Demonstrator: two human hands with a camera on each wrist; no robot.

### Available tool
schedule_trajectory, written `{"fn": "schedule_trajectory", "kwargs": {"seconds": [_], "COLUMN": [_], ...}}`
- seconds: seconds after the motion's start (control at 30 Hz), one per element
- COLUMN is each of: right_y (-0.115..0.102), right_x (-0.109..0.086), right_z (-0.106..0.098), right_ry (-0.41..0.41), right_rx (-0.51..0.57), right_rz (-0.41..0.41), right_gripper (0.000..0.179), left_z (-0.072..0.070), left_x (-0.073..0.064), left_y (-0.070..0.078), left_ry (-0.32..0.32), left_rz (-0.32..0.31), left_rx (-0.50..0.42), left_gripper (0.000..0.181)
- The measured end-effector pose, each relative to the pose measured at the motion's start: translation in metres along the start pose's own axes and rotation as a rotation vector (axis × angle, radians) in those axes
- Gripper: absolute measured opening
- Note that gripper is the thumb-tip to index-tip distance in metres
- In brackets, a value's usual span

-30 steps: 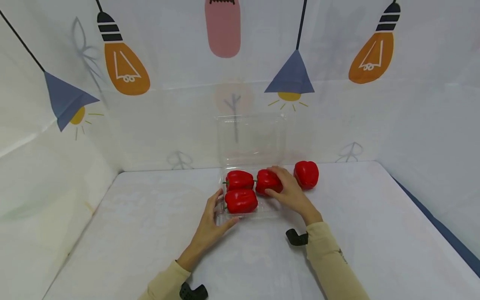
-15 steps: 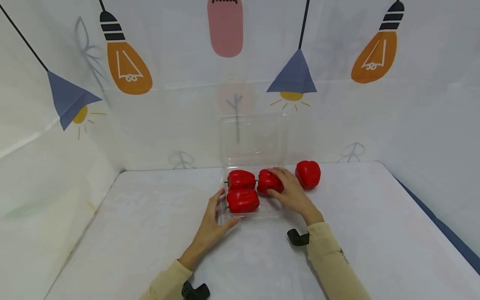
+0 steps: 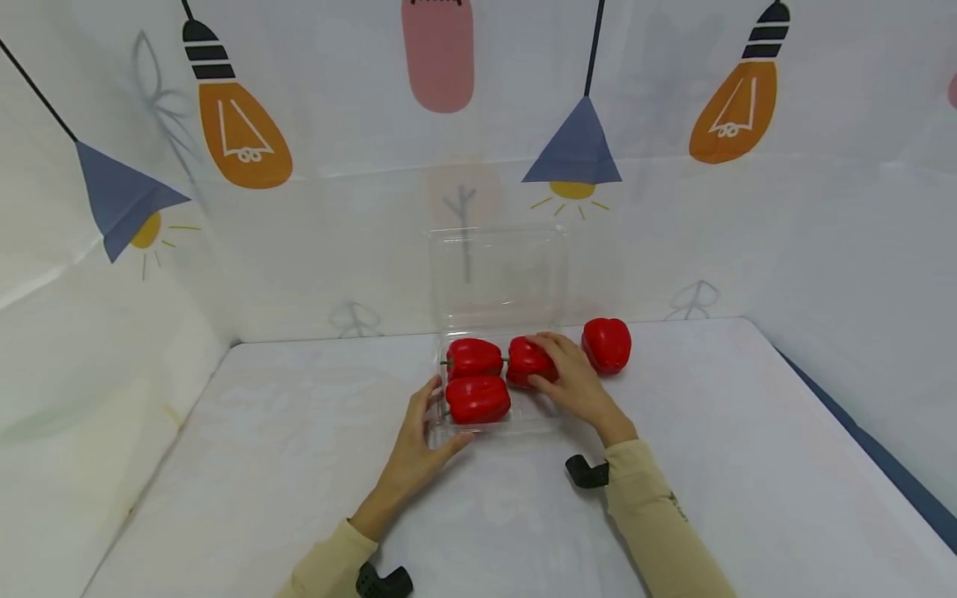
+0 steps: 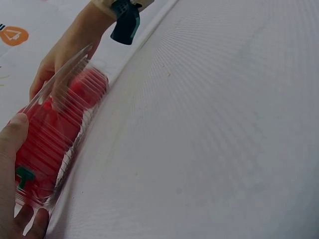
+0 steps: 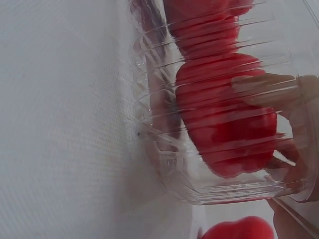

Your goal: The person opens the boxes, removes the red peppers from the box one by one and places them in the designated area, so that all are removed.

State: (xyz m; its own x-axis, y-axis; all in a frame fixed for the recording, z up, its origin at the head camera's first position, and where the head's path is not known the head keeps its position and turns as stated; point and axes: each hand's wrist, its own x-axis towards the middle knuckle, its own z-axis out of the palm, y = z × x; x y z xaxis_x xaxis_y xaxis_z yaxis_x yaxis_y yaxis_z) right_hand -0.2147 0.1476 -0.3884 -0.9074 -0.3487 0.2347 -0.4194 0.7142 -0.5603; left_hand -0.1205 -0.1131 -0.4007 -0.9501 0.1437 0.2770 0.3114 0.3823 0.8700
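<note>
A clear plastic clamshell container [image 3: 534, 423] stands with its lid [image 3: 497, 274] raised at the back. Two red bell peppers lie at its left, a rear one [image 3: 474, 359] and a front one [image 3: 477, 400]. My right hand [image 3: 571, 378] grips a third red bell pepper [image 3: 527, 361] inside, at the rear right, thumb in front and fingers over the back. Through the ribbed wall, the right wrist view shows fingers around this pepper [image 5: 224, 114]. My left hand [image 3: 411, 453] touches the container's front-left corner, fingers along the left side and thumb spread along the front.
Another red bell pepper [image 3: 606, 345] sits on the white-covered table [image 3: 718, 465], right of the container. Behind the table hangs a white curtain [image 3: 336, 241] printed with lamps and bulbs. Dark wrist mounts sit at both sleeves.
</note>
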Motion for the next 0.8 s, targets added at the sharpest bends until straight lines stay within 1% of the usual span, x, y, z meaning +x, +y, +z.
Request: {"fn": "schedule_trajectory", "kwargs": {"seconds": [0.27, 0.47, 0.67, 0.8], "right_y": [-0.001, -0.0028, -0.0024, -0.0014], "right_x": [0.0004, 0.0007, 0.0016, -0.001], "right_z": [0.0011, -0.0011, -0.0008, 0.0011], "right_ry": [0.004, 0.005, 0.025, 0.025], "right_rx": [-0.011, -0.016, -0.024, -0.035], "right_rz": [-0.005, -0.004, -0.03, -0.04], "right_gripper": [0.063, 0.063, 0.063, 0.063], "left_z": [-0.0005, -0.0014, -0.0012, -0.0004], "left_x": [0.0002, 0.0017, 0.0028, 0.001], "left_y": [-0.0017, 0.0005, 0.0007, -0.001], "left_ry": [-0.003, -0.004, 0.004, 0.002], "left_rz": [-0.01, -0.008, 0.0, -0.001], "left_rx": [0.0, -0.002, 0.002, 0.004], "left_gripper": [0.088, 0.088, 0.088, 0.088]}}
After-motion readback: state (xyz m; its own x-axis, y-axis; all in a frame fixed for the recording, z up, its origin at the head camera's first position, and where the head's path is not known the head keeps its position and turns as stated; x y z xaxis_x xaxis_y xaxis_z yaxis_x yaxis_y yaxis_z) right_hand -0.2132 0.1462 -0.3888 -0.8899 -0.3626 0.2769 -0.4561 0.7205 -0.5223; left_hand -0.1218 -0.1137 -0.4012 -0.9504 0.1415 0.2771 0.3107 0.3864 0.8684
